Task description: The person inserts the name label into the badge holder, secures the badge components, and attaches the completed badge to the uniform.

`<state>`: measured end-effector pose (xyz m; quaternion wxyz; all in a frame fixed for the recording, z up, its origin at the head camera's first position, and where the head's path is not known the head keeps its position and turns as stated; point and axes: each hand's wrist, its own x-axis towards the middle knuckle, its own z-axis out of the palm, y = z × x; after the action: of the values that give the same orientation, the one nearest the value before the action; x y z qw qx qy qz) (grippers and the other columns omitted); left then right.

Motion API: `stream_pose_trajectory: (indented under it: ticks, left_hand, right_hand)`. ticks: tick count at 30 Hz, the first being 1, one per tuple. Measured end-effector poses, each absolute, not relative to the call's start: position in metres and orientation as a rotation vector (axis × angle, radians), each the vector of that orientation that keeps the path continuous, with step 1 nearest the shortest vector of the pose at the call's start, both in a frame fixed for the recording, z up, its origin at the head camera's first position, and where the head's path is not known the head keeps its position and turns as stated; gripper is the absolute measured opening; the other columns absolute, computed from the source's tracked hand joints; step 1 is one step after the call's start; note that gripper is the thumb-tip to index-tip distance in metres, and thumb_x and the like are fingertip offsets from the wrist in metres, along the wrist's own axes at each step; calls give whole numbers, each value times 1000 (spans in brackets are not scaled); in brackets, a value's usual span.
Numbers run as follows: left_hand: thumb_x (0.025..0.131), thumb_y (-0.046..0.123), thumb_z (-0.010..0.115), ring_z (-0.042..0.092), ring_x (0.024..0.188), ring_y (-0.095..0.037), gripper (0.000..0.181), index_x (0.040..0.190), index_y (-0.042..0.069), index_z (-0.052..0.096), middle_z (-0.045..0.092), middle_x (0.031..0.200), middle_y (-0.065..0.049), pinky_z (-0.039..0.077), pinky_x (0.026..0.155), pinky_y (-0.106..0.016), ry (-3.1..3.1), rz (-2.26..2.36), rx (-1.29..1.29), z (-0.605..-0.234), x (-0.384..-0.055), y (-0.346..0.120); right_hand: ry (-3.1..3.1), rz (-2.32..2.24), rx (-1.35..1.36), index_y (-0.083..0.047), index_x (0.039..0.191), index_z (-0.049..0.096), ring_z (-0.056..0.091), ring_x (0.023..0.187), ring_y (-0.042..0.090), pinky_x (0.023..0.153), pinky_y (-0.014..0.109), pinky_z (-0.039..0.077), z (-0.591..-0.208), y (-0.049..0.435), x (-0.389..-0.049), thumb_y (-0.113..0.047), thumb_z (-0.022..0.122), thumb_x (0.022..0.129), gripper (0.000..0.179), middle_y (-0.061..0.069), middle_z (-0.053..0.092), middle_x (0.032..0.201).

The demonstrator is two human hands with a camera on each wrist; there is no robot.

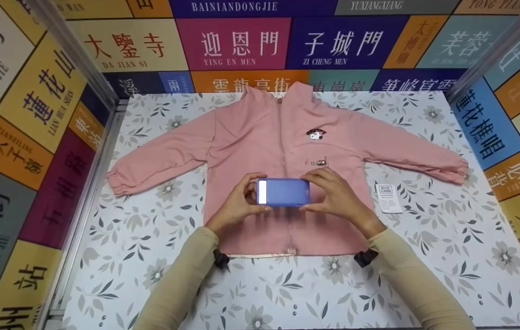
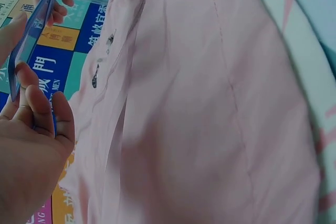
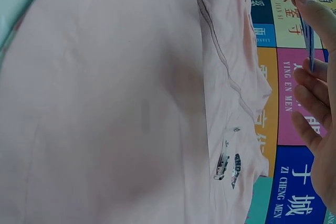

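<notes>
Both hands hold up a thin blue rectangular card [image 1: 286, 192] with a white strip at its left end, above the front of a pink zip jacket [image 1: 248, 137]. My left hand [image 1: 238, 201] pinches the left end between thumb and fingers. At the other end, my right hand [image 1: 335, 197] grips it the same way. Edge-on, the card [image 2: 39, 24] looks slim in the left wrist view. The jacket lies flat, zipped, sleeves spread out to both sides. A small cartoon patch [image 1: 316, 134] shows on its chest, with a little print [image 1: 318, 162] beneath.
A white printed tag [image 1: 388, 198] lies right of the jacket, below the sleeve. Everything rests on a floral-patterned white table [image 1: 159, 270]. Colourful panels with Chinese lettering [image 1: 241, 43] stand at the back and both sides. Dark wrist mounts [image 1: 365, 258] sit at the cuffs.
</notes>
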<state>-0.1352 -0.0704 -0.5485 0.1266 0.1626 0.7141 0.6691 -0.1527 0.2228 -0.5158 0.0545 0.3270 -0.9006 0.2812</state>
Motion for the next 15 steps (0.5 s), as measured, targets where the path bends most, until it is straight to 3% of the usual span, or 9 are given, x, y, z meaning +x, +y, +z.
stream_pose_trajectory:
  ticks: [6, 15]
  left_hand:
    - [67, 7, 90, 52, 83, -15, 85, 140, 18, 49, 62, 94, -6, 44, 76, -23, 2327, 1840, 535, -550, -134, -72]
    - [62, 12, 93, 46, 92, -17, 82, 136, 20, 58, 57, 98, -7, 41, 82, -28, 2562, 1735, 529, -553, -135, -72]
  right_hand:
    - [-2697, 894, 999, -10, 127, 66, 54, 122, 22, 108, 46, 43, -516, 223, -154, -41, 93, 61, 77, 5, 65, 126]
    - [-2667, 907, 1010, -10, 126, 66, 54, 121, 22, 108, 44, 43, -517, 223, -156, -40, 94, 58, 79, 6, 65, 125]
